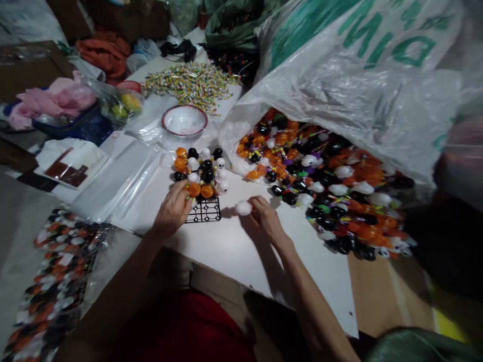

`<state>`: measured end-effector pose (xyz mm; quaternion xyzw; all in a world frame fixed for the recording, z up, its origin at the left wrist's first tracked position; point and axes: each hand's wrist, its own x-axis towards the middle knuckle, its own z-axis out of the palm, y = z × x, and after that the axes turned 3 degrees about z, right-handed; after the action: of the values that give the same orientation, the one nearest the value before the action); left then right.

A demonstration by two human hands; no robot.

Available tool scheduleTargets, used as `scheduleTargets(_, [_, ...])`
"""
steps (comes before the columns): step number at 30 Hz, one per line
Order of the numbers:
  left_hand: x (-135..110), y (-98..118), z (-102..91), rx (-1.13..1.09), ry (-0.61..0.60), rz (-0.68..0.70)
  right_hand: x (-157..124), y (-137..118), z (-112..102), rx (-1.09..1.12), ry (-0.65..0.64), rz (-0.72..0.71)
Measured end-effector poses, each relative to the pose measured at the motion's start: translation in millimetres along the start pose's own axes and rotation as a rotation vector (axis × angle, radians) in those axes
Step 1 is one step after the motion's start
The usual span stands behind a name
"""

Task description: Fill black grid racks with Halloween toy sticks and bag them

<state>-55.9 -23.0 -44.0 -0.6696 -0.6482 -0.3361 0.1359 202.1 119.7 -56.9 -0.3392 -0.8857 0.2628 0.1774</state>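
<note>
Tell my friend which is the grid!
Over the white table, find the left hand. Beside it lies the black grid, partly covered by rounded orange, black and white pieces. Its bare near end is flat, open latticework, unlike those pieces.

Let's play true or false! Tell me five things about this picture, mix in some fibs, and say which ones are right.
1. The right hand holds a white piece. True.
2. Round pieces cover every part of the black grid. False: bare squares show at the end nearest the person.
3. The left hand is at the left side of the black grid. True.
4. The big plastic bag has red letters on it. False: the letters are green.
5. A heap of tiny colourful bits lies on the far side of the red-rimmed bowl. True.
</note>
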Motion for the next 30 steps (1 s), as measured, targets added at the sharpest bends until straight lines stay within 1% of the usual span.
scheduleTargets(1, [-0.6, -0.4, 0.2, -0.007, -0.006, -0.001, -5.2, -13.6, 13.1, 0.153, 0.057, 0.013])
scheduleTargets(3, [-1.4, -1.0, -0.5, -0.021, -0.007, -0.003, -10.6, -45.1, 44.1, 0.441, 0.136, 0.09])
scheduleTargets(4, [-1.5, -1.1, -1.1, -0.025, -0.006, -0.004, -9.6, -59.7, 60.7, 0.553, 0.145, 0.148])
scheduleTargets(6, [-1.4, -0.9, -2.2, -0.031, -0.004, -0.004, -1.2, -80.3, 90.7, 0.681, 0.14, 0.3])
scheduleTargets(8, [-1.4, 0.2, -2.9, -0.038, -0.004, -0.004, 10.0, -87.3, 111.5, 0.744, 0.152, 0.418])
scheduleTargets(10, [-1.9, 1.7, -2.9, -0.045, -0.002, -0.014, 18.4, -85.1, 121.6, 0.771, 0.163, 0.437])
scheduleTargets(12, [-2.7, 3.3, -2.6, -0.031, 0.002, -0.041, 22.3, -80.6, 123.5, 0.721, 0.128, 0.376])
scheduleTargets(13, [-3.1, 4.1, -2.6, -0.017, 0.003, -0.055, 22.8, -79.2, 122.4, 0.66, 0.094, 0.333])
scheduleTargets(16, [-4.0, 6.3, -3.1, 0.012, -0.007, -0.086, 22.3, -81.5, 115.1, 0.398, -0.01, 0.238])
scheduleTargets(19, [-4.2, 7.3, -4.8, -0.022, -0.016, -0.106, 24.9, -92.5, 105.3, 0.154, -0.119, 0.206])
scheduleTargets(22, [-3.0, 6.1, -7.7, -0.064, -0.008, -0.132, 32.7, -104.4, 97.4, -0.014, -0.219, 0.197])
scheduleTargets(24, [-1.7, 4.8, -10.9, -0.093, -0.013, -0.139, 38.4, -109.2, 95.4, -0.072, -0.268, 0.187])
scheduleTargets(26, [-0.5, 4.2, -14.4, -0.14, -0.046, -0.113, 42.7, -110.6, 96.7, -0.104, -0.291, 0.197])
scheduleTargets(28, [0.5, 5.7, -16.4, -0.165, -0.084, -0.055, 44.3, -108.3, 100.5, -0.106, -0.279, 0.2])
scheduleTargets(30, [1.0, 10.0, -15.3, -0.11, -0.08, -0.005, 41.2, -102.0, 104.0, -0.039, -0.25, 0.146])
